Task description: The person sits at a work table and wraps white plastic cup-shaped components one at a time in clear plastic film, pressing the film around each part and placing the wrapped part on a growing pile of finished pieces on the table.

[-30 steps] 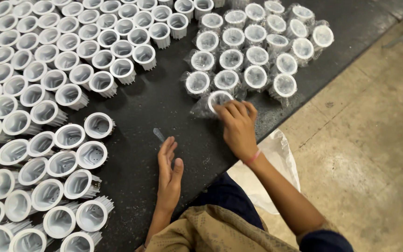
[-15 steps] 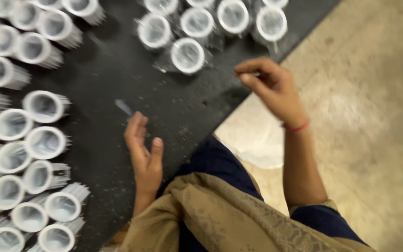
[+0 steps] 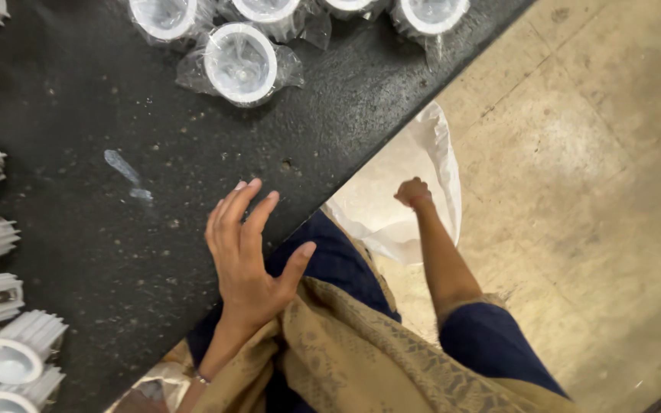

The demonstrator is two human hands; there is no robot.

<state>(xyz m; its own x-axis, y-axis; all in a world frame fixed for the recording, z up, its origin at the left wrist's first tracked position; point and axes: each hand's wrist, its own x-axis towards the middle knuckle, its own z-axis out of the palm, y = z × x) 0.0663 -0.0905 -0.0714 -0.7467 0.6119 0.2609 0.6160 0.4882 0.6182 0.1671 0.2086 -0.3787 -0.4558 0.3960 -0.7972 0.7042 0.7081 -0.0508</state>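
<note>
We see our left hand (image 3: 248, 256) resting flat at the edge of the dark worktop (image 3: 101, 222), its fingers (image 3: 232, 208) spread open and gripping nothing. Our right hand (image 3: 413, 191) hangs off the worktop, down over a white plastic bag (image 3: 437, 153) that sits on the concrete floor (image 3: 598, 191); its fingers are curled into a closed fist, and we cannot tell whether anything is inside it. The nearest wrapped piece, a white round housing in clear film (image 3: 240, 63), lies on the worktop well apart from both hands, with more wrapped ones just beyond it along the top edge. Bare white finned housings (image 3: 9, 348) lie in a column at the left edge. A small clear scrap (image 3: 125, 173) lies on the worktop near the left fingertips.
</note>
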